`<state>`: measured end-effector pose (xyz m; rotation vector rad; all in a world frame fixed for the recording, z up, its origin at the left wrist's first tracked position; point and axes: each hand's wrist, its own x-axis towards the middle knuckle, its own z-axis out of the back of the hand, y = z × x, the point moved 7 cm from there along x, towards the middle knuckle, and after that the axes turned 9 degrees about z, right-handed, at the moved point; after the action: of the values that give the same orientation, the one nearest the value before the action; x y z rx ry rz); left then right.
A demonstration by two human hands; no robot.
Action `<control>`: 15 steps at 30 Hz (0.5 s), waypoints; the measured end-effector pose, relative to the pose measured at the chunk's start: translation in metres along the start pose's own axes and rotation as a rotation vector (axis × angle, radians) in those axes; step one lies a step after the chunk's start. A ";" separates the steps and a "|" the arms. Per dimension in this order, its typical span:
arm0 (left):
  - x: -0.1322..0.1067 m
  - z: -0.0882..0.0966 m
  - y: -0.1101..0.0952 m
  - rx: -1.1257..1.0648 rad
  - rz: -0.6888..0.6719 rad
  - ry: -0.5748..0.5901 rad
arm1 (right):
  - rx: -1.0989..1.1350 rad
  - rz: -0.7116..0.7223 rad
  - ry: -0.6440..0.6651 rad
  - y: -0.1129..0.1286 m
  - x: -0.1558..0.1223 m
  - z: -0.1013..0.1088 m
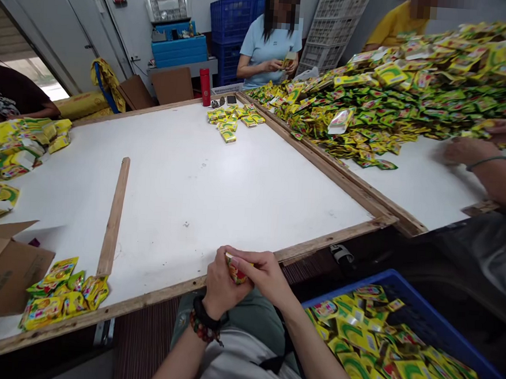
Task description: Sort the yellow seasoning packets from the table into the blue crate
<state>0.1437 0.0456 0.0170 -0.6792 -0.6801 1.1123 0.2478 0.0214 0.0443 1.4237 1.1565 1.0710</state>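
Note:
At the near edge of the white table point(234, 205), my left hand point(220, 282) is wrapped around a small red-and-yellow packet point(237, 272) with a pale edge at its top. The fingers of my right hand point(270, 276) are closed on the same packet from the other side, with the thumb across its front. Much of the packet is hidden by my fingers, so I cannot tell if it is one packet or several together. Below my right forearm stands a blue crate point(389, 277) holding many yellow-green packets point(358, 332).
A cardboard box point(4, 276) and yellow packets point(63, 297) lie at left, near a wooden strip point(113, 220). More packets point(229, 121) and a red bottle point(204, 87) stand at the far edge. A large heap point(372, 99) covers the right table, where a co-worker's hands point(472, 152) work.

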 end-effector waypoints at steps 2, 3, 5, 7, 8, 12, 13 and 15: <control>-0.001 0.000 0.001 0.007 -0.005 -0.010 | -0.025 0.001 -0.049 -0.001 0.001 0.003; -0.001 0.000 0.001 0.004 -0.008 -0.012 | -0.037 0.006 -0.051 -0.001 0.002 0.004; 0.001 0.002 0.000 -0.015 -0.008 -0.021 | -0.098 0.037 -0.001 0.001 0.003 0.002; 0.003 0.004 0.000 -0.056 -0.003 -0.025 | -0.208 0.096 0.071 0.006 0.002 -0.002; 0.005 0.005 0.001 -0.081 0.000 -0.028 | -0.268 0.139 0.103 0.009 0.001 -0.003; 0.006 0.005 -0.001 -0.153 -0.012 -0.028 | -0.450 0.340 0.155 0.016 -0.002 -0.012; 0.004 0.004 -0.004 -0.162 -0.020 -0.024 | -0.475 0.376 0.158 0.016 -0.003 -0.014; 0.000 0.002 -0.011 -0.170 -0.040 0.016 | -0.506 0.426 0.144 0.015 -0.008 -0.014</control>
<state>0.1484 0.0423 0.0263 -0.8151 -0.7780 1.0188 0.2347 0.0144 0.0608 1.2190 0.6137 1.6508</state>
